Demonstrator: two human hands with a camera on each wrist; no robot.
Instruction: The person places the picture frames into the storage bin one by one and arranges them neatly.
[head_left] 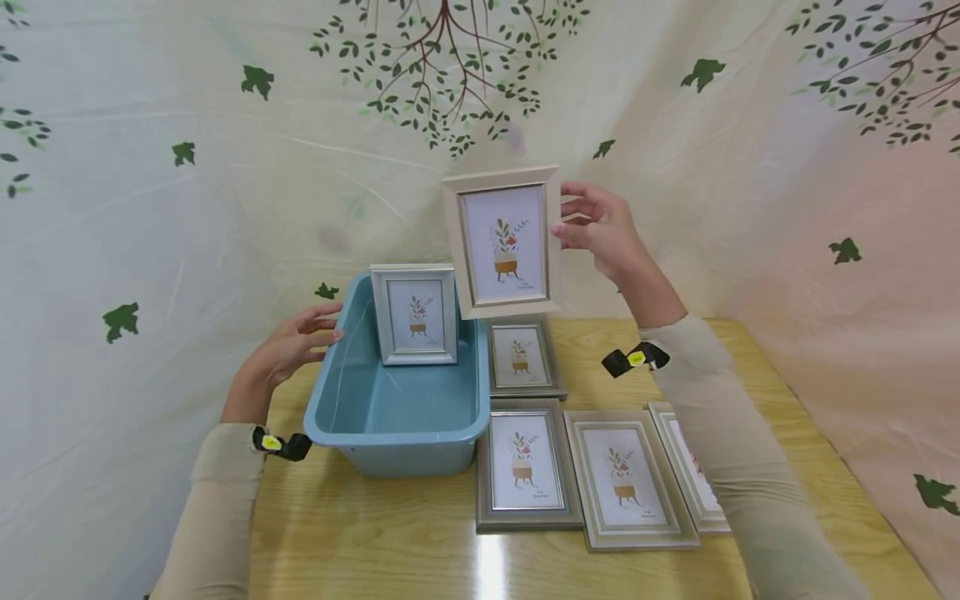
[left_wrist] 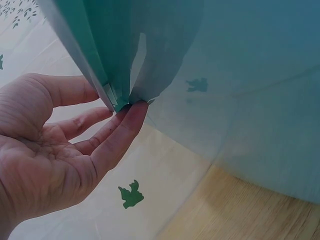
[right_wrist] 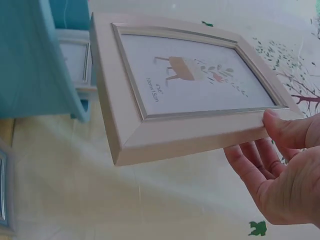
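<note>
A cream picture frame (head_left: pixel 506 237) with a plant print is held up above the table by my right hand (head_left: pixel 600 227). In the right wrist view, the thumb (right_wrist: pixel 285 129) lies on its front border and the other fingers are behind it. My left hand (head_left: pixel 294 340) grips the left rim of a blue plastic basin (head_left: pixel 408 454). The left wrist view has the fingers (left_wrist: pixel 120 132) at the basin's rim, partly hidden by it. Inside the basin, a silver-white picture frame (head_left: pixel 417 315) leans upright against the far end.
On the wooden table (head_left: pixel 360 533), right of the basin, lie a small grey-brown frame (head_left: pixel 521 357), a darker grey frame (head_left: pixel 527 462) and a beige frame (head_left: pixel 622 479). Another frame (head_left: pixel 693 467) is partly under the right sleeve. A leaf-patterned cloth (head_left: pixel 300 208) hangs behind.
</note>
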